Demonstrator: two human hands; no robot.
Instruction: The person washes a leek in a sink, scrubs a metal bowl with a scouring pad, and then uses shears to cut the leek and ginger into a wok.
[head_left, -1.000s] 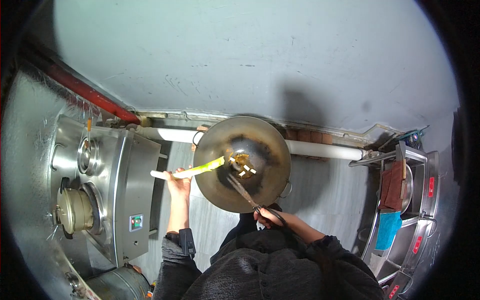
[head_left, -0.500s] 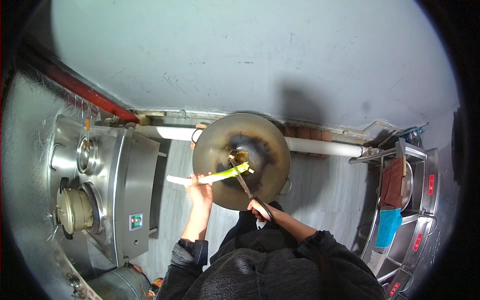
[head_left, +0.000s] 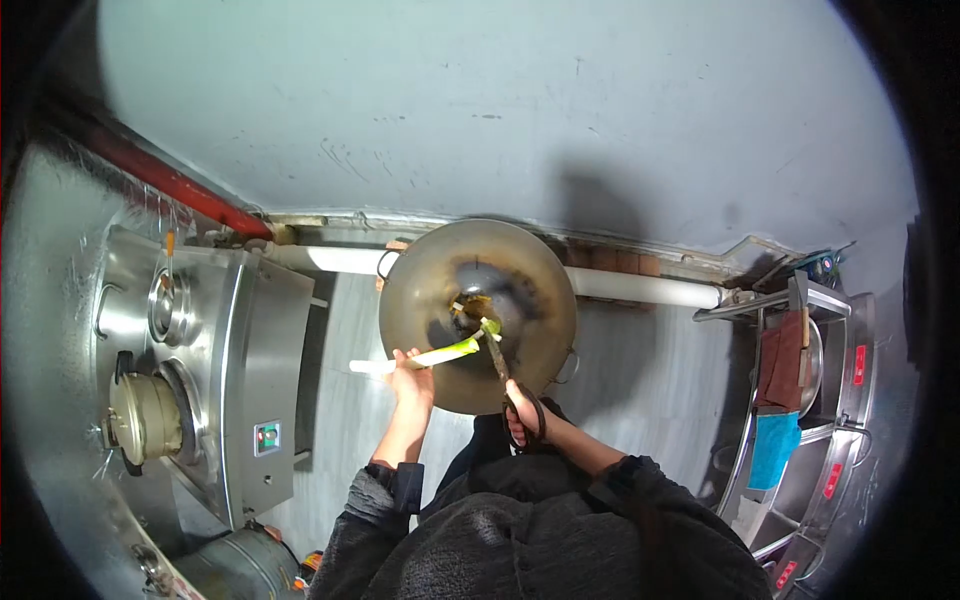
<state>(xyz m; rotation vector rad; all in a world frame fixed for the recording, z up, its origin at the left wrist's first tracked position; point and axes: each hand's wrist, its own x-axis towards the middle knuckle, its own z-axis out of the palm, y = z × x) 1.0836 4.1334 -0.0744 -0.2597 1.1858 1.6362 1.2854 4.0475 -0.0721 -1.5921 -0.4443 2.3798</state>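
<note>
A large wok (head_left: 420, 290) with a browned, dark-stained inside lies in front of me, some small scraps (head_left: 465, 306) at its bottom. My left hand (head_left: 410, 378) is closed around a leek (head_left: 440, 356), white end to the left, green end over the wok. In my right hand (head_left: 524, 415) are dark-handled scissors (head_left: 497, 357), gripped by the handles. Their blades meet the leek's green end, where a short green piece (head_left: 490, 327) sits at the blades. Whether that piece is fully parted from the stalk I cannot tell.
To the left stands a steel stove (head_left: 265, 380) with a lidded pot (head_left: 145, 420). A white pipe (head_left: 640, 290) runs along the wall behind the wok. On the right is a steel rack (head_left: 830, 440) with a brown cloth (head_left: 780, 362) and a blue cloth (head_left: 775, 450).
The leek has shifted slightly right and its green end looks shorter, with a piece now at the scissor blades. My right hand has turned the scissors more upright.
</note>
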